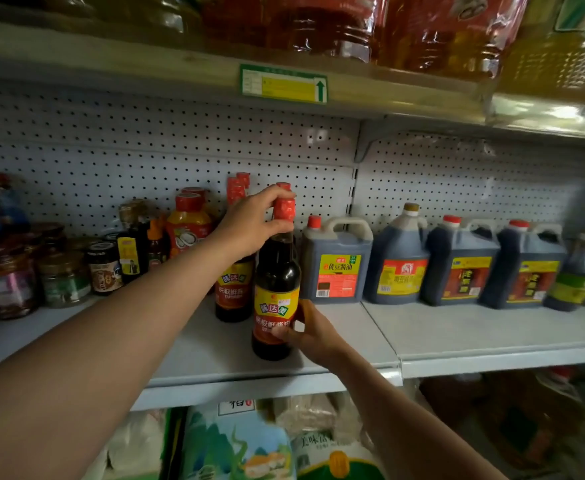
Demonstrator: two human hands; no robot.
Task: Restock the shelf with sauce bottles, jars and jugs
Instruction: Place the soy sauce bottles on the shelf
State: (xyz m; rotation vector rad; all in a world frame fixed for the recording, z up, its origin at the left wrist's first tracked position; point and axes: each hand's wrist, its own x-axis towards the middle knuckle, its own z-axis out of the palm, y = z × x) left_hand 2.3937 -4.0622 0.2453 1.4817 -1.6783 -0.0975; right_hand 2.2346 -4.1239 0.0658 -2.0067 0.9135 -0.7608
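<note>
On the far left of the shelf (pixel 353 327) you already have the jars (pixel 64 278) standing in a cluster, then small bottles and an orange oyster-sauce bottle (pixel 188 226) behind them. Your left hand (pixel 249 226) reaches in over these, its fingers (pixel 277 195) curled round the red cap of the dark soy sauce bottle (pixel 275 289), which stands upright near the shelf's front edge, just in front of a matching bottle (pixel 232 289). Your right hand (pixel 313 332) steadies it low down, thumb and fingers pinching the label. Further right, the jugs (pixel 334 263) stand in a row along the back. So most of the stock looks placed; this bottle probably wants settling into line, and bare shelf in front of the jugs suggests room for more.
</note>
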